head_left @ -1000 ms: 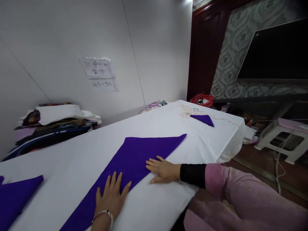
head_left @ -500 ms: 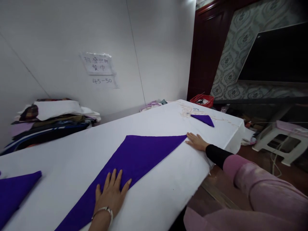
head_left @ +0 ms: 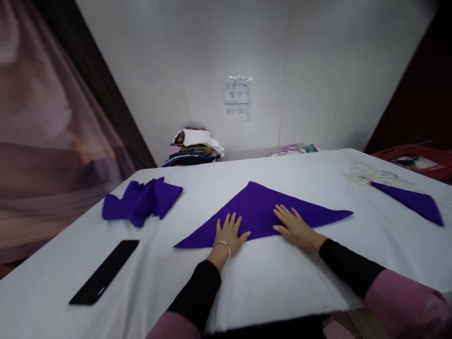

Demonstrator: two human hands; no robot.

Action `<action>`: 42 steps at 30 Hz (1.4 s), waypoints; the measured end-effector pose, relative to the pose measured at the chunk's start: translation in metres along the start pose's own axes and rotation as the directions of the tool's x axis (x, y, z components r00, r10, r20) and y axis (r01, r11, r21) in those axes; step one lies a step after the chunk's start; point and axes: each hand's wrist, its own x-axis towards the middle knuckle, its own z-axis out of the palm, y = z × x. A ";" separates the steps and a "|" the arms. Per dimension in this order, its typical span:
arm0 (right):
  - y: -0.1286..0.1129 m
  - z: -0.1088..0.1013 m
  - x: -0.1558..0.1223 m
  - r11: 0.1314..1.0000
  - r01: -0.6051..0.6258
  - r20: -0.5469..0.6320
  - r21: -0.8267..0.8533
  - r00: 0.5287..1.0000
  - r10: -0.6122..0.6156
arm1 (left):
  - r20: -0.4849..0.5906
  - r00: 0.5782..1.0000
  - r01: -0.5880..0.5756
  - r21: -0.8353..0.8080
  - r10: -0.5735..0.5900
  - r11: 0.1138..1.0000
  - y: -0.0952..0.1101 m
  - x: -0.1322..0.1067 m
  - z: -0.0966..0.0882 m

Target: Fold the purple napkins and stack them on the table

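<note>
A purple cloth napkin (head_left: 256, 207), folded into a wide triangle, lies flat with its peak away from me and its long edge on my side. My left hand (head_left: 229, 235), with a bracelet at the wrist, rests open on its near edge left of the middle. Right of the middle, my right hand (head_left: 293, 226) lies on the cloth with fingers stretched out. A narrow folded purple napkin (head_left: 409, 197) sits at the far right. Crumpled purple cloth (head_left: 141, 200) is heaped on the left.
White cloth covers the table (head_left: 282, 282). A black phone-like slab (head_left: 105, 272) lies at the front left. Piled clothes (head_left: 194, 148) stand by the wall under a paper sign (head_left: 236, 96). A red basket (head_left: 416, 157) is beyond the right end, a pink curtain (head_left: 52, 141) at left.
The view has swung left, bringing the heap and black slab into sight. My right hand has moved from the triangle's right corner inward, nearer my left hand. Both hands stay open.
</note>
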 end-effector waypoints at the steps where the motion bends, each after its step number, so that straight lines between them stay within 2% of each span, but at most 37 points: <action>1: -0.014 0.003 0.010 0.999 0.050 0.020 0.015 0.999 -0.051 | -0.004 1.000 -0.001 -0.013 0.001 1.000 0.000 -0.001 0.000; 3: -0.031 0.011 0.025 0.994 0.109 0.057 0.031 0.992 -0.111 | -0.009 1.000 -0.008 -0.036 0.008 0.999 0.001 -0.003 -0.001; 5: -0.037 0.018 0.036 0.993 0.119 0.088 0.016 0.989 -0.120 | -0.004 1.000 -0.012 -0.054 0.011 0.998 0.002 -0.004 -0.001; 11: -0.025 0.039 0.041 0.989 0.120 0.053 -0.089 0.992 -0.116 | -0.014 1.000 -0.018 -0.109 0.016 0.994 0.002 -0.005 0.002; 16: -0.021 0.044 0.040 0.984 0.132 0.017 -0.122 0.991 -0.131 | -0.025 0.999 -0.033 -0.130 0.030 0.991 0.001 -0.006 0.006; 19: -0.020 0.045 0.039 0.982 0.140 0.003 -0.129 0.990 -0.141 | -0.017 0.999 -0.040 -0.125 0.039 0.991 -0.008 -0.008 0.004; 22: -0.019 0.045 0.039 0.981 0.143 0.008 -0.132 0.990 -0.143 | 0.001 1.000 0.005 -0.087 -0.005 0.996 -0.028 -0.014 0.000; 26: -0.019 0.045 0.039 0.983 0.143 0.008 -0.115 0.990 -0.143 | 0.035 0.988 0.151 -0.023 -0.151 0.988 -0.074 -0.027 -0.008; 31: -0.020 0.044 0.040 0.985 0.153 0.021 -0.085 0.988 -0.151 | 0.012 0.936 0.350 0.032 -0.351 0.936 -0.133 -0.042 -0.017; 35: -0.022 0.042 0.040 0.987 0.147 0.024 -0.063 0.989 -0.146 | -0.016 0.891 0.454 0.058 -0.454 0.889 -0.158 -0.049 -0.023; 37: -0.023 0.041 0.040 0.987 0.146 0.029 -0.062 0.989 -0.145 | -0.042 0.866 0.500 0.060 -0.499 0.864 -0.162 -0.048 -0.027; 39: -0.025 0.039 0.041 0.987 0.146 0.038 -0.060 0.989 -0.144 | -0.074 0.842 0.539 0.052 -0.535 0.841 -0.157 -0.043 -0.031; 41: -0.026 0.037 0.041 0.988 0.141 0.043 -0.055 0.989 -0.139 | -0.101 0.842 0.535 0.039 -0.530 0.844 -0.142 -0.033 -0.033; 42: -0.027 0.036 0.041 0.989 0.138 0.042 -0.051 0.990 -0.136 | -0.108 0.856 0.511 0.034 -0.506 0.859 -0.130 -0.027 -0.032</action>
